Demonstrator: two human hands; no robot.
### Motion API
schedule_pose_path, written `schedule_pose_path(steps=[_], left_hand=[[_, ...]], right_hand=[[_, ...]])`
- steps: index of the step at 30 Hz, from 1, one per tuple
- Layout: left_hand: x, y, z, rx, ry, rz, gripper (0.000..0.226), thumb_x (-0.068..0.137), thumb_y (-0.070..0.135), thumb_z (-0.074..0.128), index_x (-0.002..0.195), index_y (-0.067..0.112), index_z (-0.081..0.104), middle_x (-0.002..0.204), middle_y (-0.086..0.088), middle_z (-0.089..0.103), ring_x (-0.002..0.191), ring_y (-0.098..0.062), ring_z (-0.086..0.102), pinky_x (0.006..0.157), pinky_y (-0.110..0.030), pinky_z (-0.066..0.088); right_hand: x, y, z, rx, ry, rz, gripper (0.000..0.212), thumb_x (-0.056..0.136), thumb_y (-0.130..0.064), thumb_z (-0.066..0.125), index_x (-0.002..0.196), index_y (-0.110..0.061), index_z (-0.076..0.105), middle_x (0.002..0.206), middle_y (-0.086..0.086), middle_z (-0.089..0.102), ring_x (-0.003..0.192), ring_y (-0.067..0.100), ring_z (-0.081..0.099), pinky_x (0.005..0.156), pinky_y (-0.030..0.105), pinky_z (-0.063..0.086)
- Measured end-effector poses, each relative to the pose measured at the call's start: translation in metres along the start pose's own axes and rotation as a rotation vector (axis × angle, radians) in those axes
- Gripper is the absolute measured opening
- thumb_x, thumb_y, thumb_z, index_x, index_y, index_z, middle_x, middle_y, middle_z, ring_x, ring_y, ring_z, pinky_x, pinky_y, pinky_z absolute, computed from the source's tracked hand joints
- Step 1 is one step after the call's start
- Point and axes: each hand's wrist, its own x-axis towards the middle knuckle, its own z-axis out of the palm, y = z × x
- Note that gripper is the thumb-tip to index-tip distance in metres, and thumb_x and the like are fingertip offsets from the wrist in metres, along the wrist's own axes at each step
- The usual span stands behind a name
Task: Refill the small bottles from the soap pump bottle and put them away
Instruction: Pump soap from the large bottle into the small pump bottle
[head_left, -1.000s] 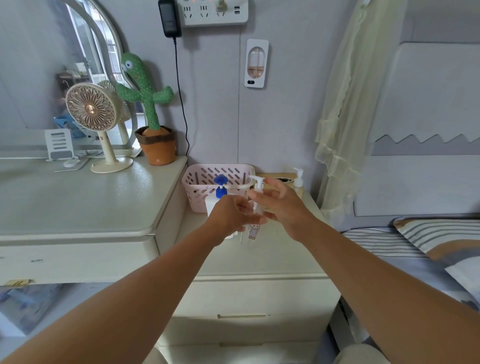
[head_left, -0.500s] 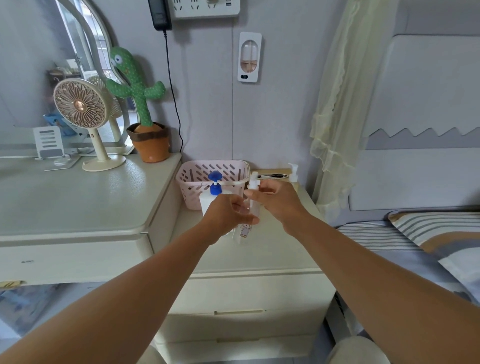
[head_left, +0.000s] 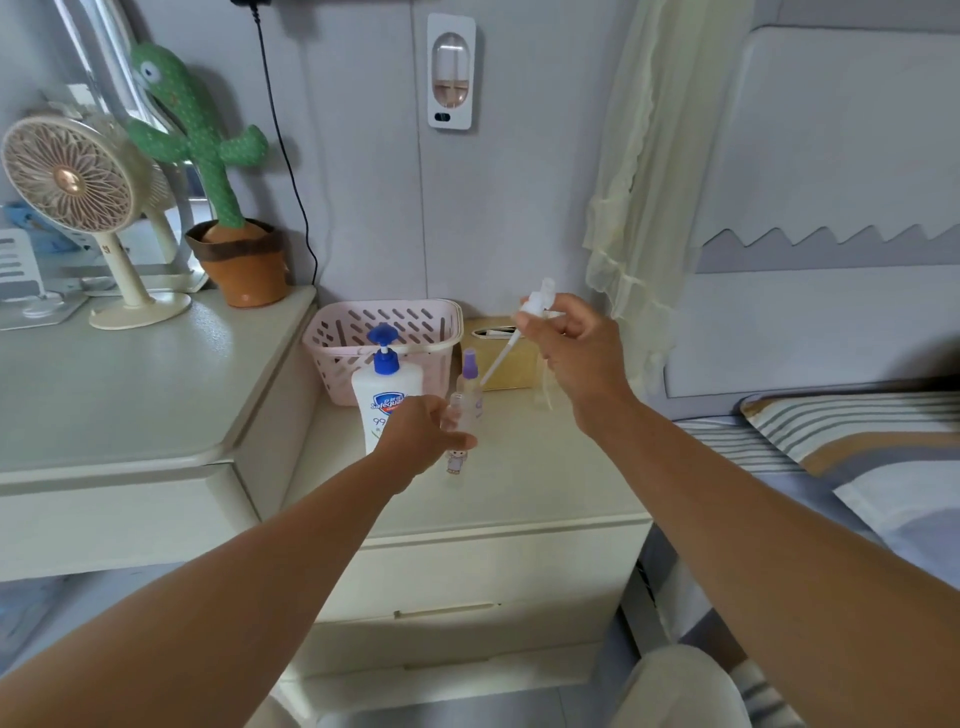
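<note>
Cream nightstand (head_left: 519, 483) in a bedroom, next to a bed. The small clear bottle (head_left: 457, 460) with the cartoon sticker stands near the middle of it, left hand (head_left: 415, 441) wrapped round its body, neck uncapped. The right hand (head_left: 576, 348) is up higher, fingers pinching a white pump top (head_left: 535, 304), its thin tube slanting down toward the bottles. Just behind sits a second little bottle with a purple cap (head_left: 471, 387); the blue-topped soap pump bottle (head_left: 382, 400) is right beside the left hand. The pink basket (head_left: 400, 325) is against the wall. A cactus toy (head_left: 208, 140) and a fan (head_left: 67, 174) are on the dresser (head_left: 130, 384).
</note>
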Motion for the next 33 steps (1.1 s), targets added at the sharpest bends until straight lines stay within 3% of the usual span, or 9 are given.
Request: schedule_pose_path(steps=[3, 7, 11, 16, 26, 33], left_hand=[[0.006, -0.001, 0.009, 0.022, 0.032, 0.006, 0.034, 0.07, 0.013, 0.082, 0.096, 0.005, 0.062, 0.077, 0.006, 0.058, 0.067, -0.011, 0.054, 0.068, -0.028, 0.048], [0.015, 0.0, 0.02, 0.049, 0.087, 0.018, 0.034, 0.072, 0.014, 0.081, 0.098, 0.009, 0.059, 0.081, 0.005, 0.057, 0.073, -0.013, 0.053, 0.062, -0.023, 0.044], [0.022, -0.005, 0.029, 0.072, 0.132, 0.03, 0.042, 0.072, 0.011, 0.08, 0.109, 0.006, 0.059, 0.09, 0.002, 0.058, 0.083, -0.016, 0.055, 0.072, -0.031, 0.048], [0.028, -0.013, 0.032, 0.117, 0.165, 0.026, 0.044, 0.07, 0.014, 0.082, 0.108, 0.006, 0.06, 0.093, 0.0, 0.06, 0.085, -0.016, 0.056, 0.074, -0.024, 0.039], [0.038, -0.023, 0.033, 0.148, 0.177, 0.039, 0.047, 0.067, 0.02, 0.085, 0.106, 0.008, 0.063, 0.095, -0.003, 0.066, 0.086, -0.017, 0.061, 0.072, -0.023, 0.043], [0.039, -0.027, 0.035, 0.141, 0.189, 0.044, 0.045, 0.066, 0.019, 0.084, 0.105, 0.009, 0.064, 0.097, -0.003, 0.067, 0.087, -0.017, 0.063, 0.071, -0.022, 0.044]], right_hand=[[0.004, 0.017, -0.008, -0.092, 0.092, -0.016, 0.021, 0.079, -0.024, 0.073, 0.09, -0.008, 0.065, 0.059, -0.002, 0.06, 0.055, 0.014, 0.054, 0.059, 0.028, 0.045], [0.008, 0.057, -0.014, -0.412, 0.12, -0.022, 0.017, 0.077, -0.032, 0.065, 0.09, -0.021, 0.062, 0.079, 0.0, 0.068, 0.072, 0.024, 0.067, 0.068, 0.04, 0.056], [0.005, 0.095, -0.016, -0.699, 0.112, 0.0, 0.013, 0.08, -0.028, 0.058, 0.093, -0.028, 0.058, 0.083, -0.002, 0.068, 0.076, 0.023, 0.065, 0.068, 0.033, 0.053], [0.001, 0.125, -0.015, -0.851, 0.118, 0.146, 0.017, 0.086, -0.025, 0.052, 0.102, -0.023, 0.055, 0.093, 0.006, 0.065, 0.083, 0.028, 0.06, 0.067, 0.03, 0.043], [0.017, 0.145, 0.013, -0.958, -0.05, 0.285, 0.023, 0.09, -0.024, 0.052, 0.113, -0.02, 0.053, 0.105, 0.004, 0.063, 0.095, 0.025, 0.059, 0.071, 0.029, 0.04], [0.026, 0.156, 0.023, -0.591, -0.202, 0.439, 0.048, 0.08, -0.02, 0.07, 0.123, -0.017, 0.048, 0.114, 0.004, 0.061, 0.1, 0.02, 0.058, 0.086, 0.028, 0.046]])
